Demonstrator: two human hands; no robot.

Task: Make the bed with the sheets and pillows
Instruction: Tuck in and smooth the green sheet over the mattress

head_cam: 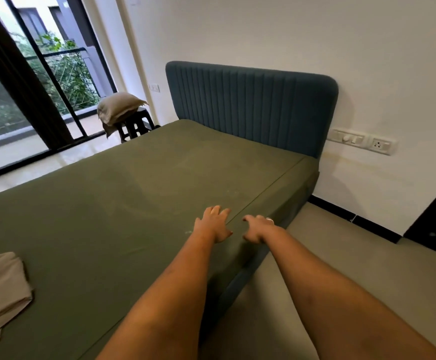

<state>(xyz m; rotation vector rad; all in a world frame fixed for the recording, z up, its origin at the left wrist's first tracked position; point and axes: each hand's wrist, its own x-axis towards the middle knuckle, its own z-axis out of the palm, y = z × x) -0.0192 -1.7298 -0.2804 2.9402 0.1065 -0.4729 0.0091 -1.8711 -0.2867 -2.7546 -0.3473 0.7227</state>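
Note:
An olive-green sheet (139, 193) lies smooth over the mattress of a bed with a blue padded headboard (253, 105). My left hand (213, 224) presses flat on the sheet's top, just inside the right edge of the mattress, fingers straight. My right hand (257, 228) lies on that same edge a little to the right, fingers bent over the side of the mattress; whether it pinches the cloth is unclear. A folded beige sheet (1, 292) rests on the bed at the lower left. A beige pillow (119, 109) sits on a dark stool beyond the bed.
The dark stool (133, 128) stands by a glass balcony door (30, 100) at the far left. A white wall with a switch panel (362, 141) runs along the right. Bare floor (341, 255) lies to the right of the bed.

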